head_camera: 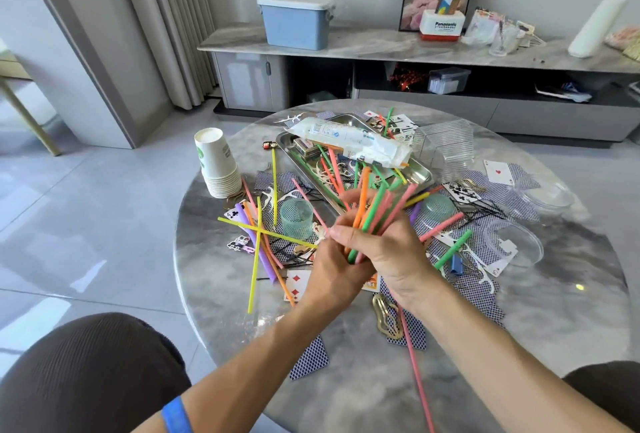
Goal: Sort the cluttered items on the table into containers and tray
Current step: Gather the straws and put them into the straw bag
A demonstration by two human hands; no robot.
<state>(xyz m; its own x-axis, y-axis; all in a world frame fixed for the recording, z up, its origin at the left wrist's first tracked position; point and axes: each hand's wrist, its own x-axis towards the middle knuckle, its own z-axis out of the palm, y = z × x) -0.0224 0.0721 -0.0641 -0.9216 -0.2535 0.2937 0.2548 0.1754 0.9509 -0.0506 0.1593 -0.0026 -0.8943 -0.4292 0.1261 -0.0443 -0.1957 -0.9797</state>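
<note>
Risk first: bundle of straws (375, 214) fanned wide at the far ends, bunched only at the near ends, so likely to shed one or two on the next move. Right hand (391, 252) wrapped round the bundle's lower part, fingers curled; left hand (330, 268) pressed in from the left, thumb and fingers pinching the same near ends. Uneven ends, mixed thick and thin, so a thin straw could well slide out between the thicker ones. Fanned tips reaching over the steel tray (420, 174) just beyond the hands, close to the loose straws and plastic packet (353, 143) lying there; a careless swing liable to snag them. Teal cup (296, 218) just left of the hands, easily knocked by the left wrist.

Bundle itself: orange, green and pink, smooth plastic, light, slightly splayed, held tilted away from the body. More straws scattered left of the hands (258, 242), yellow and purple crossed over playing cards; one long pink straw (415, 363) beneath the right forearm; a green one (453, 248) right of the hands. Much sorting evidently left.
</note>
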